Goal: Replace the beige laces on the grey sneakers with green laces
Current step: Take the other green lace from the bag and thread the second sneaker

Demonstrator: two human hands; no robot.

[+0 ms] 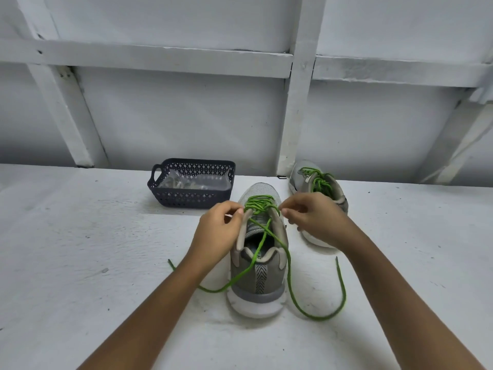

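Pinching bright green cord lace [260, 205] over grey mesh sneaker [269, 279]: left hand [218, 231], right hand [312, 217], fingertips closed; dark perforated basket [186, 194] at 11 o'clock.

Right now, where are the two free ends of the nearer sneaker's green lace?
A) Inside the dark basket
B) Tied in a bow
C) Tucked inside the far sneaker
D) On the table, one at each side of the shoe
D: the green lace trails off the nearer sneaker onto the table, one end left of the heel, one right, untied.
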